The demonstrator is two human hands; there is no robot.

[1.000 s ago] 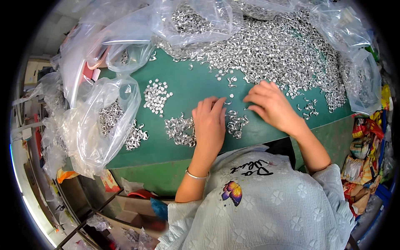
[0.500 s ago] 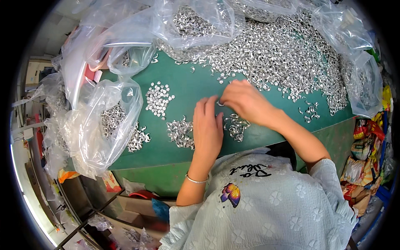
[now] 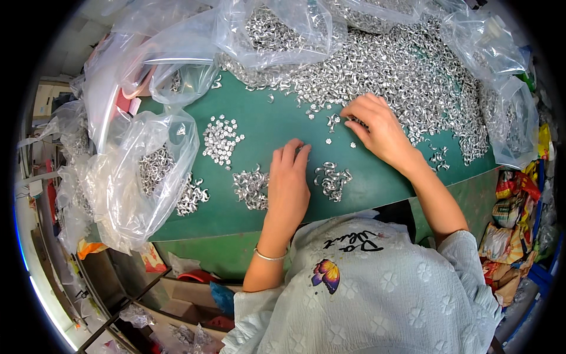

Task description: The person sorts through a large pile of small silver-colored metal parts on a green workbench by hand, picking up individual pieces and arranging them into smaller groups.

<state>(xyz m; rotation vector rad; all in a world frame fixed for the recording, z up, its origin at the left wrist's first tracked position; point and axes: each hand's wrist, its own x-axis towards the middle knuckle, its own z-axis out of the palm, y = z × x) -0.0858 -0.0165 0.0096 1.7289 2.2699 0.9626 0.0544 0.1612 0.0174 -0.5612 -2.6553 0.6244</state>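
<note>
A large heap of small curved silvery metal pieces (image 3: 413, 76) covers the far right of the green table (image 3: 247, 106). At its near edge is my right hand (image 3: 380, 133), thumb and fingers apart, with a few pieces under and beside the fingertips. My left hand (image 3: 289, 183) is lower and nearer the middle, its fingers bent together; a tiny bit of metal seems to show at the tips, too small to name. Left of it lies a small pile of curved pieces (image 3: 252, 189), and right of it another small pile (image 3: 333, 181). Small flower-shaped silvery pieces (image 3: 221, 140) form a group farther left.
Clear plastic bags holding metal pieces stand at the left (image 3: 156, 171), far side (image 3: 277, 35) and right end (image 3: 513, 121). More pieces (image 3: 191, 194) spill beside the left bag. Colourful packets (image 3: 504, 242) lie off the table's right end; a shelf (image 3: 183, 301) is below, left.
My right hand has moved away from my left, rightward and farther off to the heap's edge. Two small flower-shaped pieces now show on the table between the hands. My left hand has shifted slightly left.
</note>
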